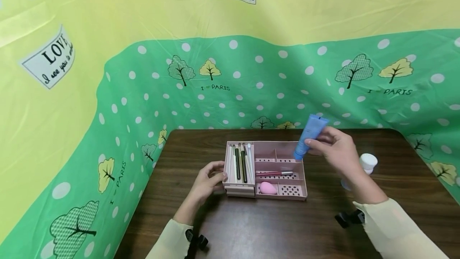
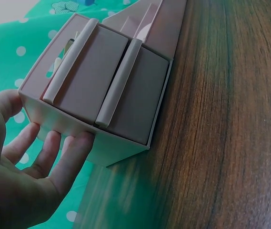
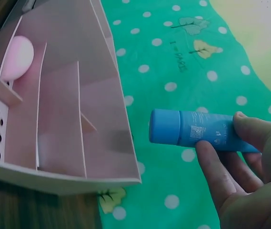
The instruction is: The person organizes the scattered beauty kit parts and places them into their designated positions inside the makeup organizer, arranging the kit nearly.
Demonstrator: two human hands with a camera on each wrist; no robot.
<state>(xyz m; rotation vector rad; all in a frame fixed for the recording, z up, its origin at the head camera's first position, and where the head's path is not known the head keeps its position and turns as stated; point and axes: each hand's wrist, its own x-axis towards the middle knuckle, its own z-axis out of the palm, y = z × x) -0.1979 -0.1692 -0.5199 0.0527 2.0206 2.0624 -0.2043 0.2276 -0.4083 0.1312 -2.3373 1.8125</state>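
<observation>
My right hand (image 1: 334, 147) pinches a blue squeeze tube (image 1: 308, 134) between thumb and fingers, its cap pointing down. The tube is held above the back right part of a pink organizer (image 1: 265, 146). In the right wrist view, the tube's blue cap (image 3: 165, 126) faces the organizer's compartments. My left hand (image 1: 207, 180) rests at the organizer's left side. The left wrist view shows the left fingertips (image 2: 84, 138) against that side wall, with the thumb near the upper corner.
Several makeup brushes (image 1: 239, 165) lie in the organizer's left section. A red-handled brush (image 1: 274, 174) and a pink makeup sponge (image 1: 267, 188) occupy compartments to the right. Beyond my right wrist stands a white-capped container (image 1: 368, 161), partly hidden. Two drawers (image 2: 131, 90) form the organizer's front left.
</observation>
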